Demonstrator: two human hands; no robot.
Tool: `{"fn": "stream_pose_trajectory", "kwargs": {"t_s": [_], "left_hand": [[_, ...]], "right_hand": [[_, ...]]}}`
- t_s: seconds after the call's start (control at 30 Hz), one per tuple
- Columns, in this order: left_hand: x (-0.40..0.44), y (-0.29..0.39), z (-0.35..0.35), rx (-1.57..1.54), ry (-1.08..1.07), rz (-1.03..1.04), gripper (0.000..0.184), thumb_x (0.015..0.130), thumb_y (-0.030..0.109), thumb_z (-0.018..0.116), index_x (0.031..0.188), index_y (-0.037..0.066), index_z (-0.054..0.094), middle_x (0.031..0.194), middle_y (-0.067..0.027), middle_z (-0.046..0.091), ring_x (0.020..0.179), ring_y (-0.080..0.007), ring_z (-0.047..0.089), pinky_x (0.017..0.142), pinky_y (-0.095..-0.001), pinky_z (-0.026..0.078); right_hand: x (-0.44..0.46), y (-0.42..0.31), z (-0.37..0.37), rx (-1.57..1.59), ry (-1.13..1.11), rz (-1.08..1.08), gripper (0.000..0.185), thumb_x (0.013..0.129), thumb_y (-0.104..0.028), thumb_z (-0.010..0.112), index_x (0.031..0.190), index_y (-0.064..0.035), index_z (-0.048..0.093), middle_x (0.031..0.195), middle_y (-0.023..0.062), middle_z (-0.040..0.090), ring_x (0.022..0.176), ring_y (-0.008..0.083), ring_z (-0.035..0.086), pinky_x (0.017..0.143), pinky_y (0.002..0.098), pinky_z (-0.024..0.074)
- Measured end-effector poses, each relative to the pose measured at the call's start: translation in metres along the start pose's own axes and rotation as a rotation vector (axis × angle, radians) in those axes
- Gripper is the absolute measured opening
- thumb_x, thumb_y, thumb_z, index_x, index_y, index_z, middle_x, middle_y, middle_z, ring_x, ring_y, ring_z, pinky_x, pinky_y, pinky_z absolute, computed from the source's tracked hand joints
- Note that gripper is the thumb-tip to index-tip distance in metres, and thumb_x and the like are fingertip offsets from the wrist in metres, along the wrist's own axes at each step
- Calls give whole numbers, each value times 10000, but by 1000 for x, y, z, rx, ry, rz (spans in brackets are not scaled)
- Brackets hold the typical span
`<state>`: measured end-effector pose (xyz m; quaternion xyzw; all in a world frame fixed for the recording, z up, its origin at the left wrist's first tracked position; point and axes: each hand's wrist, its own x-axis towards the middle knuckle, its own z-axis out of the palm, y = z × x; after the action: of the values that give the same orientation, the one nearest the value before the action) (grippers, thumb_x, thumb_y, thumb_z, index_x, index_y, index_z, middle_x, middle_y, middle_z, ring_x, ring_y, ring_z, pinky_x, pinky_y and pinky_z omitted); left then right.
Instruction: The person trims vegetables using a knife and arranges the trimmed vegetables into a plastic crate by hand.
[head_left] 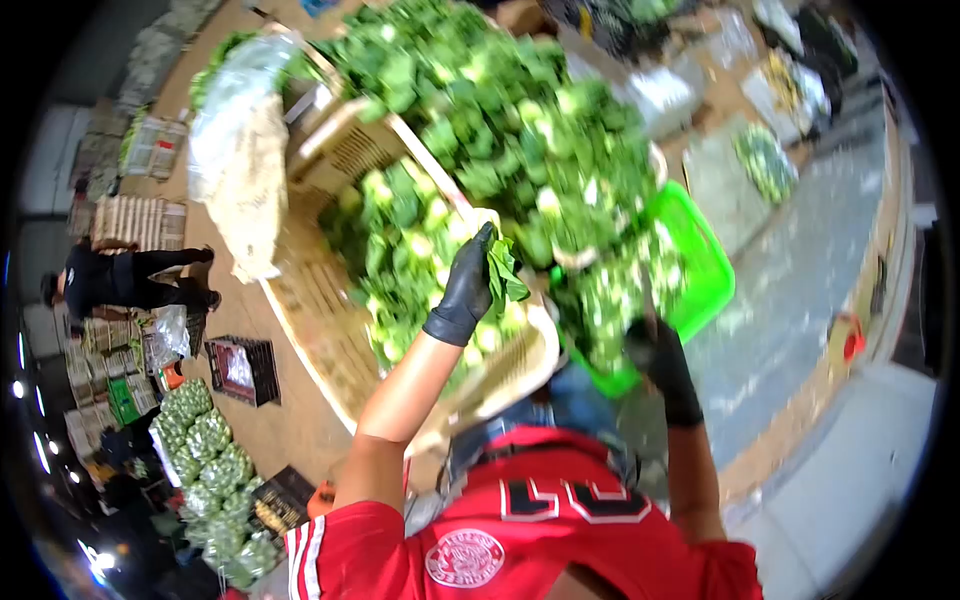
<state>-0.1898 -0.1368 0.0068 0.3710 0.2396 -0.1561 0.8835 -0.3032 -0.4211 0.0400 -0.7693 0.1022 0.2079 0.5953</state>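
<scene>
My left hand (468, 290), in a black glove, is closed around a leafy green vegetable (505, 270) with a pale stem end, held over the large tan crate. My right hand (660, 368), also gloved in black, is blurred by motion beside the green basket (712, 262). From its fist a thin blade, apparently a knife (648, 298), points away from me over the basket. Small pale and green cuttings (625, 300) fill that basket. Pale-based leafy vegetables (405, 235) lie in the tan crate (318, 312), below my left hand.
Beyond the crate rises a big heap of leafy greens (450, 90). A plastic sheet and cloth (240, 160) hang over the crate's far left corner. On the left are a person in dark clothes (125, 275), a black crate (243, 370) and bagged produce (215, 460).
</scene>
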Motion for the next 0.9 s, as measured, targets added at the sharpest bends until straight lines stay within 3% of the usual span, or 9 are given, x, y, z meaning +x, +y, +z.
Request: {"fn": "stream_pose_trajectory", "kwargs": {"t_s": [0.13,0.23,0.27,0.4,0.5,0.53,0.63,0.7,0.9], "left_hand": [[85,143,0,309,-228,594,541,900,508,394,1158,45,502,980,-59,580,841,-172,561,745,-311,473],[113,233,-8,510,46,799,470,903,399,476,1224,56,454,1089,-76,561,988,-177,546,876,-305,416],[92,236,8,491,72,820,460,895,362,505,1219,41,455,1090,-79,559,981,-184,549,867,-302,420],[53,193,-34,717,77,917,438,858,242,583,1186,-31,482,1114,-91,554,988,-162,530,869,-287,412],[43,144,-132,830,309,890,400,822,185,625,1109,-69,511,1072,-150,575,976,-201,537,858,-301,418],[37,132,-170,900,452,786,420,804,185,630,1109,-75,503,1055,-165,581,969,-220,543,856,-317,418],[59,94,-315,1119,631,732,380,750,151,612,1066,-47,541,1040,-199,592,970,-304,561,854,-350,417],[71,93,-340,1250,709,696,359,730,139,611,1047,-22,563,1030,-209,590,972,-347,548,852,-379,423],[177,121,-324,1863,596,792,333,691,218,648,969,46,582,934,-166,585,921,-328,527,810,-427,418]], "right_hand": [[-1,29,-18,58,177,5,125,743,-29,602,846,-37,533,717,32,552,584,106,520,496,252,431],[-4,48,-19,-414,358,-286,299,725,-11,591,1021,-31,554,800,59,563,686,162,548,611,265,461],[-5,58,-22,-537,370,-300,333,723,-13,599,1051,-36,549,879,82,571,807,183,546,719,276,454],[-16,71,-22,-414,283,62,149,790,-174,590,815,-35,540,613,66,552,463,144,476,470,313,405],[-23,90,-18,-397,291,82,173,802,-192,583,733,-48,515,580,63,542,466,138,487,427,293,385],[-22,128,-26,-779,314,-254,183,818,-206,573,749,-40,540,543,58,523,459,129,487,416,283,378],[-30,158,-18,-579,299,149,193,827,-218,576,746,-42,567,564,46,535,463,118,484,415,281,377],[-32,95,17,-78,261,356,236,854,-240,553,731,-41,582,599,43,562,472,104,485,405,257,366],[-49,128,87,302,383,506,294,861,-274,546,684,-39,545,595,63,546,429,108,471,380,231,354]]}}
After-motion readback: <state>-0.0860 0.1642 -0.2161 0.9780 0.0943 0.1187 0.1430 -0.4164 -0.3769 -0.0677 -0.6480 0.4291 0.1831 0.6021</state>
